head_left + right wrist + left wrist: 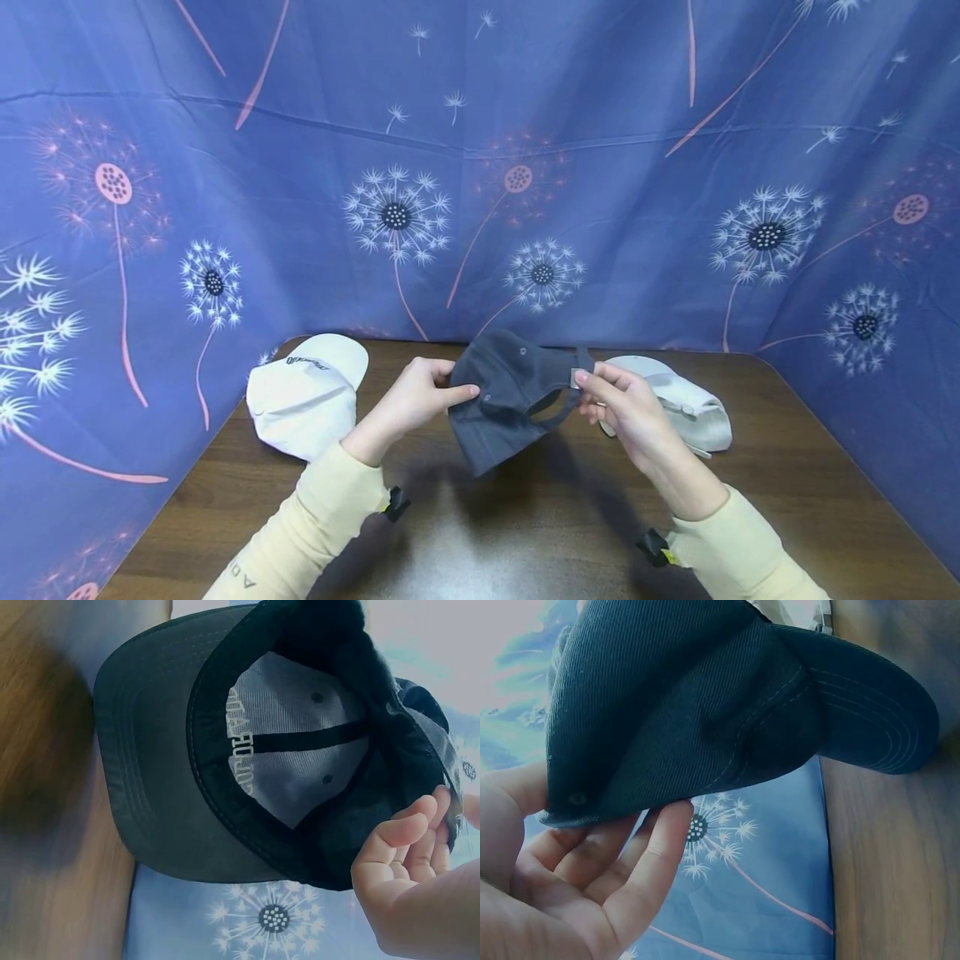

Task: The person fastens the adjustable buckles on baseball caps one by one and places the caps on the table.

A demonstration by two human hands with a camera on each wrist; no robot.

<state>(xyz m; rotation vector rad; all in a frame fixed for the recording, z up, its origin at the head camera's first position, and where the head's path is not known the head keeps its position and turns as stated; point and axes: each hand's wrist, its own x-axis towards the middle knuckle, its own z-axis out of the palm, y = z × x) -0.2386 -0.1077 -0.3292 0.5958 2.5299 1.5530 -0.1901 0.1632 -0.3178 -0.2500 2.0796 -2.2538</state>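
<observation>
A dark grey baseball cap is held up over the table between both hands. My left hand pinches the side of its crown, thumb on the outside and fingers beneath. At the back strap, my right hand pinches the end beside a small metal buckle. The right wrist view looks into the cap's hollow, with embroidery stitching showing through near the front, and at the underside of the brim. In the left wrist view the curved brim points right, away from the hand.
On the brown wooden table, a white cap with dark lettering sits at the left. Another light-coloured cap lies at the right, partly behind my right hand. A blue dandelion-print cloth hangs around the table's back and sides.
</observation>
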